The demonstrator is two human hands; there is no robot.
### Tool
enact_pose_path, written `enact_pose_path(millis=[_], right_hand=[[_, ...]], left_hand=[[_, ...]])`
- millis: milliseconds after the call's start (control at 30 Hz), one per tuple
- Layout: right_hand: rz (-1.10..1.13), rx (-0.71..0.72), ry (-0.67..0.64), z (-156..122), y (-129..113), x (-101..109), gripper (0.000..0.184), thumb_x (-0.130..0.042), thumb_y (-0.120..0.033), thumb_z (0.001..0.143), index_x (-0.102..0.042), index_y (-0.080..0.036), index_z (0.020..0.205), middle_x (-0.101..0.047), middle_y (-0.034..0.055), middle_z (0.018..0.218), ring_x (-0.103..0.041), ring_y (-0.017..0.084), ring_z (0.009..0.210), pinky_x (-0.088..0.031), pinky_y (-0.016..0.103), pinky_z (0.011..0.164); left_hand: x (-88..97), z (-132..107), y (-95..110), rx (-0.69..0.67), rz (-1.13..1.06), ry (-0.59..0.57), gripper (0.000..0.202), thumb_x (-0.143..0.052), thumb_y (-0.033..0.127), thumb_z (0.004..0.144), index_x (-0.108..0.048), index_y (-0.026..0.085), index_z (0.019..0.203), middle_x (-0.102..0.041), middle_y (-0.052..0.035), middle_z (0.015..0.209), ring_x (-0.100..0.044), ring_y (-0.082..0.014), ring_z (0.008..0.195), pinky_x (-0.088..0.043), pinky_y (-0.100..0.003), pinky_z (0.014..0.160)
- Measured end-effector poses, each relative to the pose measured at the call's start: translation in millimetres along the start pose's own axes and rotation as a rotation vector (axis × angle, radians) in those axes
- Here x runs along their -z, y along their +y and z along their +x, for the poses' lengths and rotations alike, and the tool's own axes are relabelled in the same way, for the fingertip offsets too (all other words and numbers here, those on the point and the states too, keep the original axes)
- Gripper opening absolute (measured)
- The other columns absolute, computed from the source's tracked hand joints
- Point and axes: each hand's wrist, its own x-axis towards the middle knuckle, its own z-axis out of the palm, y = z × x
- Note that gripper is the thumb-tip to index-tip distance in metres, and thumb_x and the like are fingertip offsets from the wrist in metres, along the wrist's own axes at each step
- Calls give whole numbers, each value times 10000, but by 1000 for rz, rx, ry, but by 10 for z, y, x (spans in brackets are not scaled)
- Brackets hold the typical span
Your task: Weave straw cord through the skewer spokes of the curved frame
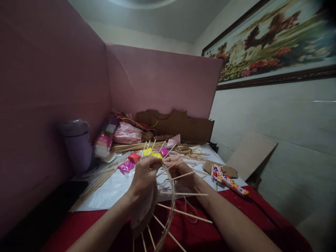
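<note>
Between my hands stands a round woven frame (172, 201), with thin wooden sticks radiating from a cardboard-like disc and twine running around them as a ring. My left hand (147, 175) is closed on the top of the frame, fingers pinched near the stick bases. Just right of it, my right hand (181, 168) pinches at the twine ring, its fingertips almost meeting the left ones. A loose loop of twine (193, 213) hangs below my right wrist. What exactly lies between the right fingertips is too small to make out.
Behind the hands are colourful clay packets (134, 157) and piles of wooden sticks (136, 147). A flowered glue gun (228, 180) rests at right on cardboard, its cord trailing over the red cloth (275, 210). A purple cup (77, 145) stands left.
</note>
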Motion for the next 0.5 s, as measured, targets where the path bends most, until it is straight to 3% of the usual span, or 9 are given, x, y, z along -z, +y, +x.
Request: enact_pose_path(millis=[500], right_hand=[[-87, 3, 7, -40, -28, -15, 206, -724, -271, 646, -549, -171, 688, -275, -115, 427, -155, 32, 376, -90, 211, 377]], left_hand=[[28, -14, 11, -84, 87, 49, 178, -576, 147, 750, -682, 155, 894, -711, -54, 823, -641, -171, 728, -482, -290, 676]])
